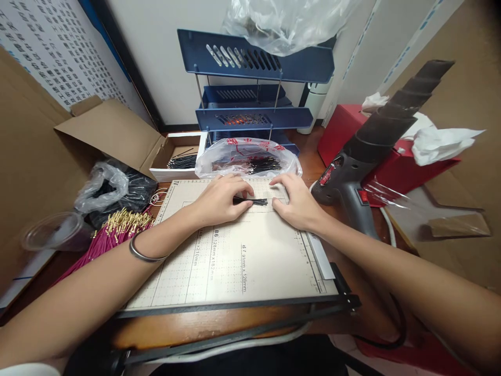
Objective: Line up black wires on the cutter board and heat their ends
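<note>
A small bundle of thin black tubes [259,201] lies over the cream paper trimmer board [230,261], its right ends sticking out from my left hand [227,197]. The left thumb and fingers are closed round the bundle's other end, which they partly hide. Just to the right, my right hand [291,202] is held with thumb and fingers apart and nothing between them, a small gap from the tube ends. Behind both hands sits a clear plastic bag [211,164] with red print, holding many more dark thin pieces [266,165].
A heat gun [352,151] stands at the right before a red tissue box [342,128]. Magenta wires with gold ends [125,224] lie left, near a white box [176,173] of black pieces. A blue tiered rack [254,117] rises behind. The trimmer's long arm [235,334] crosses the front.
</note>
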Demonstrator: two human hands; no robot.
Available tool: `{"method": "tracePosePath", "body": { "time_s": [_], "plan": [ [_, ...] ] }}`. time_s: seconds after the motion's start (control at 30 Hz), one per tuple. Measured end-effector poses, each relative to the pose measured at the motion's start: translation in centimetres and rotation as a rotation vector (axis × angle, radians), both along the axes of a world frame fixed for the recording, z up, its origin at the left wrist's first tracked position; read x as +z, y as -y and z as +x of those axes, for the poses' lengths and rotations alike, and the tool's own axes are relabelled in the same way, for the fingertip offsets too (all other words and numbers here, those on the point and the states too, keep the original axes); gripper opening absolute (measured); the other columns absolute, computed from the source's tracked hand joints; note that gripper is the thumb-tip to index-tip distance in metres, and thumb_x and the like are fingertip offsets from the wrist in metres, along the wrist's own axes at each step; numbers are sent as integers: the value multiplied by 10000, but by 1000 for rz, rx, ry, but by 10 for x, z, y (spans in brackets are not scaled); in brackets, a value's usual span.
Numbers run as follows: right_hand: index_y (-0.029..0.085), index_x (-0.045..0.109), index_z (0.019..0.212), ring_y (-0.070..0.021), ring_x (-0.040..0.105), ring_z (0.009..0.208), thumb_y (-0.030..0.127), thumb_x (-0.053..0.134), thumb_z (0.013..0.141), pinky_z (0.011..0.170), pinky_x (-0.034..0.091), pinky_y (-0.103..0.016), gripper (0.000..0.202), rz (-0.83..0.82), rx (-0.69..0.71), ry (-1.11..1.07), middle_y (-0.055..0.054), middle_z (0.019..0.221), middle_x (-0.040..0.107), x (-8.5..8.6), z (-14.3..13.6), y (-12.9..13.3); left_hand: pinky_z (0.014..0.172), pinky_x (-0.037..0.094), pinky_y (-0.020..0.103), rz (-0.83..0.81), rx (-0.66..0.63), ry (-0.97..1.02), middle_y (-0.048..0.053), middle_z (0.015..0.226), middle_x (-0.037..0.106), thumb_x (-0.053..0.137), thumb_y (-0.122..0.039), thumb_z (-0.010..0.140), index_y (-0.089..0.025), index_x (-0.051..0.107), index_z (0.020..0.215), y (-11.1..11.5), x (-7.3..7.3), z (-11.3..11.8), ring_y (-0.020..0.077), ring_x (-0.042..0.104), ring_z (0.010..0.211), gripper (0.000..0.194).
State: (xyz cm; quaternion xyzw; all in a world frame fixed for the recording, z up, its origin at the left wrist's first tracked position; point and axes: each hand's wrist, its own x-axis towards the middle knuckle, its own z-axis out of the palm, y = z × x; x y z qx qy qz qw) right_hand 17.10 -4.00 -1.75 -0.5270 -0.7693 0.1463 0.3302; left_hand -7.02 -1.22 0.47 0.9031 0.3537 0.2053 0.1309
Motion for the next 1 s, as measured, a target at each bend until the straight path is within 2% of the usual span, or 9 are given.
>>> {"method": "tracePosePath", "body": {
  "time_s": [0.33,0.83,1.0],
  "plan": [
    [230,586,1108,-330,588,1247,255,567,786,1148,440,-569,324,-4,48,-16,-132,1247,664,3,2,1,780,437,330,-73,28,89,43,910,752,693,-311,909,-188,729,973,-5,-2,-2,193,643,836,143],
    [238,586,1083,-310,593,1239,265,625,822,1150,428,-533,265,16,74,-3,-114,1238,657,1,4,1,775,450,317,-159,25,149,43,912,749,686,-305,915,-177,734,962,-5,-1,-1,173,632,817,145],
    [241,577,1055,-310,598,1223,255,626,808,1130,441,-539,252,24,73,-22,-108,1213,661,0,4,1,809,437,335,-70,22,147,36,885,733,702,-320,907,-180,734,908,-6,0,-1,188,619,846,143]
  ]
}}
